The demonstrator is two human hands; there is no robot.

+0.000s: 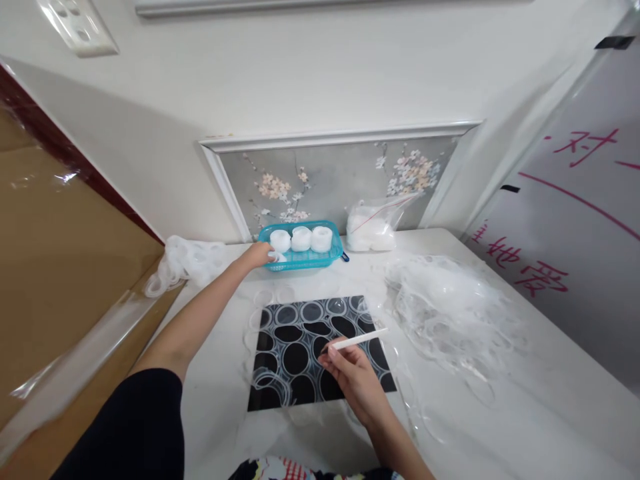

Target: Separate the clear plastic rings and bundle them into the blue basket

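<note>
My left hand reaches to the left end of a blue plastic basket, its fingers closed on a small white piece. Inside the basket stand several white rolls in a row. Over a black sheet my right hand pinches a thin white stick, which points to the right. Translucent rings lie across the black sheet, and a few overlap its edges.
A tangled heap of translucent rings covers the table's right side. A clear bag with white contents stands right of the basket. More white rings lie at the back left, near a cardboard surface.
</note>
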